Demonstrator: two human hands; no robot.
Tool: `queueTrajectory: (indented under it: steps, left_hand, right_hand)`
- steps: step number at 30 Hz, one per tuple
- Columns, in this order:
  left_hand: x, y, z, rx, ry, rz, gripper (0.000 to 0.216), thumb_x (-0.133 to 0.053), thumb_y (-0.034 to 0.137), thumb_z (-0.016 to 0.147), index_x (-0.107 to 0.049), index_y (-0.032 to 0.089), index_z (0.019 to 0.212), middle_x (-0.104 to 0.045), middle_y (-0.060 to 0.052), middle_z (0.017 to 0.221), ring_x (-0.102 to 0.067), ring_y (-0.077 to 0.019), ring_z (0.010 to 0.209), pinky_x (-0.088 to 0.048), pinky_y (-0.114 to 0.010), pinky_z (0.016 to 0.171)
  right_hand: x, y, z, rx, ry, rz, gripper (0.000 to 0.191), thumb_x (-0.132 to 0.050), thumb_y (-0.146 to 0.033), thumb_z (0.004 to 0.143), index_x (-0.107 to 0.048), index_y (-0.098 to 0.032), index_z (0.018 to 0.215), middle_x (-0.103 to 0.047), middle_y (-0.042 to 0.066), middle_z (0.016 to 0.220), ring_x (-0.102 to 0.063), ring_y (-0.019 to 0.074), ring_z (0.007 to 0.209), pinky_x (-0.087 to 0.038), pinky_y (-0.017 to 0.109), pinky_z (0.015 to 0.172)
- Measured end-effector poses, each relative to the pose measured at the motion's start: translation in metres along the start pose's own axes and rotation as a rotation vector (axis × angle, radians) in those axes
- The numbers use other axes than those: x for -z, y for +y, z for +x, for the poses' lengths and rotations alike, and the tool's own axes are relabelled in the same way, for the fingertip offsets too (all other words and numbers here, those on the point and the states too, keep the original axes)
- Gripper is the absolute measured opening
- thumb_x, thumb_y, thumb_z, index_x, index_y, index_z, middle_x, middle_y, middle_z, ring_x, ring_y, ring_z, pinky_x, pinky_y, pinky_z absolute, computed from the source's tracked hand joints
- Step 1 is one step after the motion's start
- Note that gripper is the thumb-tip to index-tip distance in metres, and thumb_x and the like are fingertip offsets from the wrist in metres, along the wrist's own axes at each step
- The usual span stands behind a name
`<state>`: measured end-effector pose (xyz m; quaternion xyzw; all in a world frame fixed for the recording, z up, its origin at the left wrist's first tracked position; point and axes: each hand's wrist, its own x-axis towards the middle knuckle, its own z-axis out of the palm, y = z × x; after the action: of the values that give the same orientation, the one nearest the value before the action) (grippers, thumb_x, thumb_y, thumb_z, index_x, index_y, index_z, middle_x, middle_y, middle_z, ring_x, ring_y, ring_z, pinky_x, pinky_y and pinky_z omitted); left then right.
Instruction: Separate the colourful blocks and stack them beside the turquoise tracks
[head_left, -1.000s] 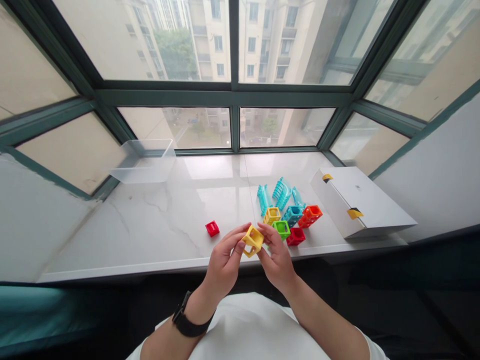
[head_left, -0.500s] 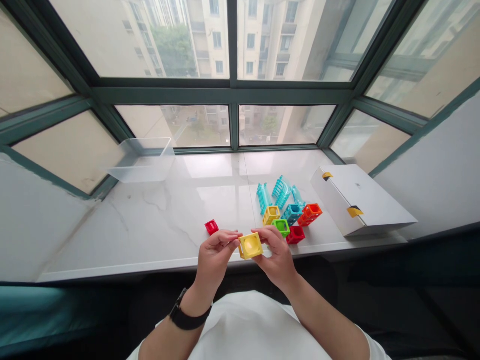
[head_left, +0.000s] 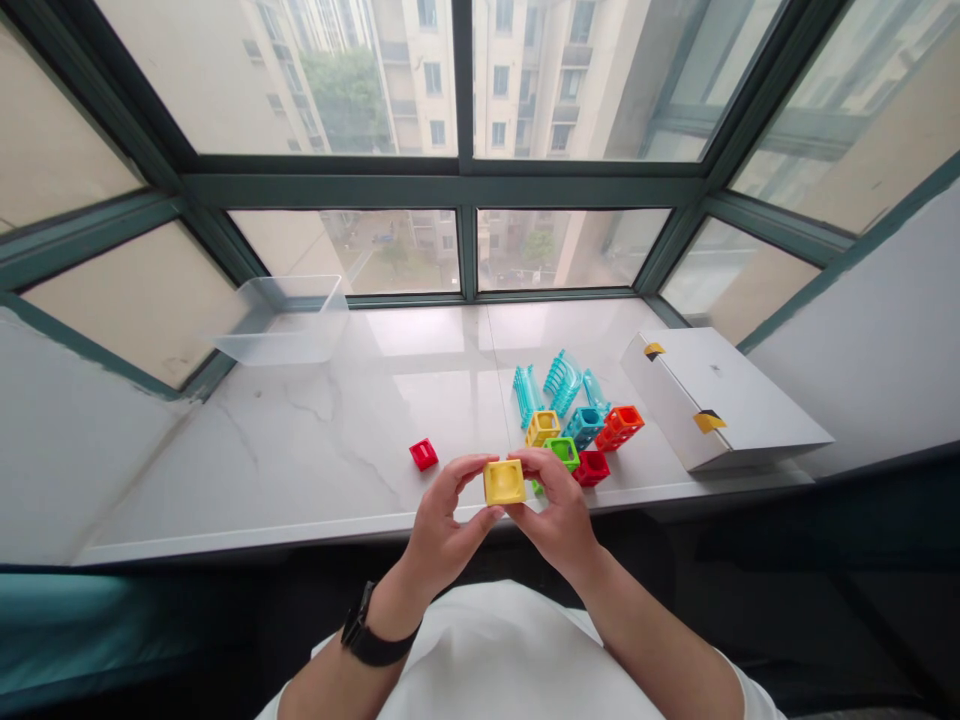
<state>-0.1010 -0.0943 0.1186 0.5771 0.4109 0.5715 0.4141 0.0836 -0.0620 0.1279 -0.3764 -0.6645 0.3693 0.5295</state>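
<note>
On the white marble sill (head_left: 300, 440), a clear plastic tub (head_left: 281, 320) stands far left, and a small red plastic cube frame (head_left: 424, 454) lies alone. The left hand (head_left: 442, 510), with a black watch (head_left: 371, 640) on its wrist, and the right hand (head_left: 555, 505) pinch a yellow plastic cube frame (head_left: 504, 482) between their fingertips, above the sill, its lower edge partly hidden. The right hand partly hides a green cube frame (head_left: 564, 453); a dark red cube frame (head_left: 591, 468) sits just beside it, below tangled teal plastic pieces (head_left: 562, 385). A white cardboard box (head_left: 720, 400) lies far right.
</note>
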Motion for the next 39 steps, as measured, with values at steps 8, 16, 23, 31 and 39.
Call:
queueTrajectory:
  steps: [8, 16, 23, 31, 39]
  left_hand:
    - [0.001, 0.0, 0.006, 0.138, 0.057, -0.173, 0.043, -0.075, 0.045, 0.093, -0.065, 0.023, 0.129, -0.073, -0.012, 0.121, -0.072, -0.026, 0.111, -0.061, -0.037, 0.094]
    - [-0.002, 0.001, 0.007, 0.205, -0.043, -0.203, 0.034, -0.066, 0.052, 0.099, -0.074, 0.023, 0.116, -0.075, -0.011, 0.12, -0.073, -0.024, 0.101, -0.06, -0.033, 0.084]
    - [-0.006, -0.002, 0.003, 0.127, -0.157, -0.246, 0.054, -0.075, 0.052, 0.093, -0.065, 0.024, 0.137, -0.059, -0.016, 0.15, -0.065, -0.0317, 0.127, -0.059, -0.041, 0.102]
    - [-0.015, -0.002, 0.001, -0.056, -0.136, 0.022, 0.055, -0.078, 0.027, 0.092, -0.061, 0.028, 0.144, -0.069, -0.011, 0.134, -0.07, -0.0248, 0.116, -0.06, -0.037, 0.1]
    - [-0.011, -0.027, 0.03, -0.058, -0.152, 0.001, 0.042, -0.061, 0.037, 0.104, -0.059, 0.023, 0.144, -0.073, -0.013, 0.125, -0.072, -0.0227, 0.109, -0.06, -0.04, 0.098]
  right_hand:
    - [0.01, 0.002, -0.001, 0.069, -0.151, -0.052, 0.073, -0.081, -0.025, 0.088, -0.051, -0.036, 0.154, -0.067, 0.008, 0.129, -0.067, 0.0268, 0.11, -0.06, 0.045, 0.098]
    - [0.026, 0.004, 0.005, 0.091, -0.239, -0.131, 0.049, -0.075, -0.018, 0.089, -0.067, -0.034, 0.134, -0.071, 0.005, 0.114, -0.069, 0.0234, 0.097, -0.06, 0.041, 0.092]
    - [0.041, 0.0, 0.005, 0.055, -0.233, -0.126, 0.044, -0.086, -0.036, 0.084, -0.067, -0.029, 0.123, -0.065, 0.007, 0.117, -0.069, 0.0192, 0.087, -0.065, 0.032, 0.071]
    - [0.064, -0.012, 0.008, 0.067, -0.321, -0.17, 0.054, -0.086, -0.039, 0.086, -0.062, -0.031, 0.133, -0.07, 0.006, 0.115, -0.069, 0.0197, 0.087, -0.064, 0.034, 0.075]
    - [0.104, 0.002, 0.011, 0.0, -0.168, -0.168, 0.05, -0.087, -0.045, 0.084, -0.065, -0.027, 0.125, -0.074, 0.006, 0.11, -0.074, 0.024, 0.092, -0.065, 0.035, 0.079]
